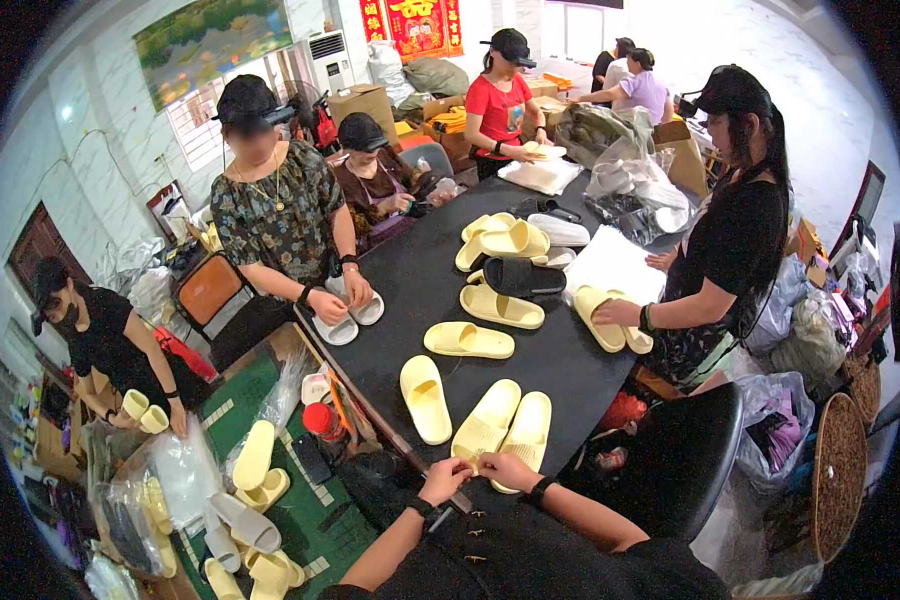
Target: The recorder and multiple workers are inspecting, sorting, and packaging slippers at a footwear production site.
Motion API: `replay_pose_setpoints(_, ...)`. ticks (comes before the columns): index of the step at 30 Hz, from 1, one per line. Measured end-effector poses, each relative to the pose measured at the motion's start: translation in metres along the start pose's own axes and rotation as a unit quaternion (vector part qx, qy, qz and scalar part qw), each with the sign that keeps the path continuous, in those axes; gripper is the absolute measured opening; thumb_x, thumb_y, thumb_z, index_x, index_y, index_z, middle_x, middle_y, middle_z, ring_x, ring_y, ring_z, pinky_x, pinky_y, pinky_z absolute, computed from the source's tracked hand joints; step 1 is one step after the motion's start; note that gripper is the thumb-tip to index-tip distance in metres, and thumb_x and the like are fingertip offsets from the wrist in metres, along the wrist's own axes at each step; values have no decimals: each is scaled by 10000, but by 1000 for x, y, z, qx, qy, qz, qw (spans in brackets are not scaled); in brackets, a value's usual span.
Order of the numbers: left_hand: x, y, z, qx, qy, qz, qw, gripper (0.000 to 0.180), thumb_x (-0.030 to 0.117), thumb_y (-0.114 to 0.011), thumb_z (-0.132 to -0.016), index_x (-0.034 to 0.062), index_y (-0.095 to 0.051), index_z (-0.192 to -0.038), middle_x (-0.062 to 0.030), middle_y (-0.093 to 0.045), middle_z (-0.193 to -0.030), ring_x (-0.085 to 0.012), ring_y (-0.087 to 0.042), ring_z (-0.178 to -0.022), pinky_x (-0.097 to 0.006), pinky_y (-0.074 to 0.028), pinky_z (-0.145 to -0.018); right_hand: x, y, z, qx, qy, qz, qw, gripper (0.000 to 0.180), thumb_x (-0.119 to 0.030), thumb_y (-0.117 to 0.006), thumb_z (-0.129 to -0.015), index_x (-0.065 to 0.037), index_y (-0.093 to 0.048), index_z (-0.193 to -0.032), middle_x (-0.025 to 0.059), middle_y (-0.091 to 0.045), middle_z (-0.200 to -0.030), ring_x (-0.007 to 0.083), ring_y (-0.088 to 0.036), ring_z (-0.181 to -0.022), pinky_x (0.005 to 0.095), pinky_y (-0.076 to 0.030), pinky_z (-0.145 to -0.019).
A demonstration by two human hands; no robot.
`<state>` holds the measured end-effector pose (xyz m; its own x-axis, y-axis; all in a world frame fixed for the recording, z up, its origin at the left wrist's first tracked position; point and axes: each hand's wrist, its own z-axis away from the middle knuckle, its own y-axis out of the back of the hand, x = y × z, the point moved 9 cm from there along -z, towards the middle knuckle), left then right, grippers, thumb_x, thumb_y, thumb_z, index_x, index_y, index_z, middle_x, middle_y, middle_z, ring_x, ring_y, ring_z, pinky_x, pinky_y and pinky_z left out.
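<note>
A pair of pale yellow slide slippers (pixel 485 420) lies side by side at the near edge of the black table, soles down and toes pointing away from me. Over the heel end of the left one, my left hand (pixel 446 481) and my right hand (pixel 507 470) come close together. Both hands are closed, thumbs and fingertips pinched. Whatever they pinch is too small to make out. A single yellow slipper (pixel 425 399) sits just left of the pair, and another yellow slipper (pixel 468 340) lies crosswise beyond it.
Further up the black table (pixel 380 300) are more yellow slippers, a black slipper (pixel 523 277) and white sheets (pixel 615 265). Co-workers handle slippers around it. Left stands a green-topped table (pixel 345 510) with slippers, plastic bags and a red-lidded jar (pixel 322 421). A black chair (pixel 670 470) is at my right.
</note>
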<state>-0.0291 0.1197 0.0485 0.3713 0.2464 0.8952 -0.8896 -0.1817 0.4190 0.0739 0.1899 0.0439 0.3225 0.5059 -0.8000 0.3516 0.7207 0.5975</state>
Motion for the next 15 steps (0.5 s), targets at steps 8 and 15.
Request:
replay_pose_setpoints(8,3,4,4,5,25,-3,1000,127,97,-621,-833,-8,-633,-904,-85,-667,-741,-142,-646,-670,-284,-497,-600,1,-4,1,-7,3,-18,1000,149,-199,-574,-841,-57,-571,-887,141,-622,-756,322,-622,-724,409,-477,-631)
replay_pose_setpoints(15,-1,0,3,-3,-9,-12,1000,118,93,-619,-835,-4,-634,-900,-75,-660,-721,-140,-629,-622,-281,-488,-564,3,-4,1,0,-14,-1,1000,147,-159,-600,-830,-33,-598,-905,128,-636,-757,260,-633,-697,343,-486,-641)
